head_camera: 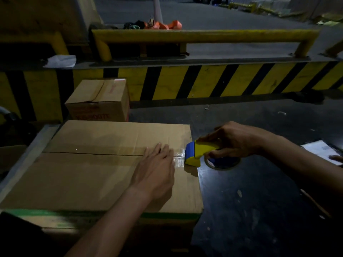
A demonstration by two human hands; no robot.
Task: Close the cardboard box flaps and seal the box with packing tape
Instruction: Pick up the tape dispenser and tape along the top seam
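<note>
A large cardboard box (pixel 89 175) lies in front of me with both top flaps folded down and meeting at a centre seam. My left hand (pixel 155 171) presses flat, fingers straight, on the seam near the box's right edge. A short strip of clear tape (pixel 178 154) shows between its fingertips and a yellow and blue tape dispenser (pixel 197 153). My right hand (pixel 235 139) grips the dispenser at the right edge of the box, with the tape roll (pixel 223 163) hanging just past the edge.
A smaller closed cardboard box (pixel 98 101) stands behind the big one. A yellow and black striped barrier (pixel 222 80) with a yellow rail (pixel 204 35) runs across the back. White papers (pixel 321 150) lie at the right on the dark floor (pixel 259 210).
</note>
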